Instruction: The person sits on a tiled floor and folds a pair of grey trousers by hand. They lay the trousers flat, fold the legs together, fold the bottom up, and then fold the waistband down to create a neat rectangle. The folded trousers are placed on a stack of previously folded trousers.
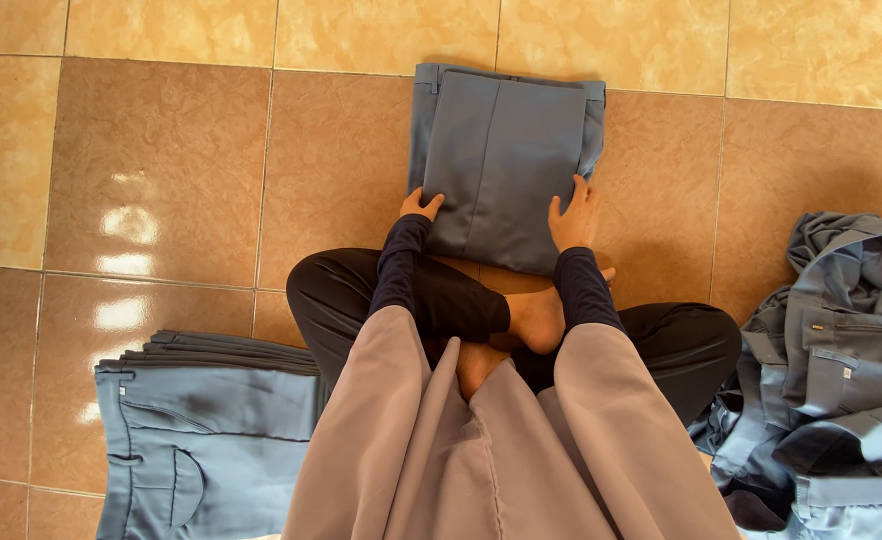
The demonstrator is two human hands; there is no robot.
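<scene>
Glossy tan and brown floor tiles (161, 170) fill the frame, catching window glare at left. In the upper centre lies a folded blue-grey garment (506, 150), squared into a neat rectangle flat on the tiles, just beyond the person's crossed legs. The left hand (420, 205) rests on its lower left edge, fingers curled lightly over the cloth; the right hand (574, 215) lies flat and open on the lower right edge, fingers spread. Neither grips it; both press down. To finish this fold well, it seems best to keep both palms flat, smooth outward toward the edges so no crease is trapped, and keep the sides aligned. At lower left sits a stack of folded trousers (206, 430) in the same cloth. At right, a loose heap of unfolded garments (831, 360) lies crumpled.
</scene>
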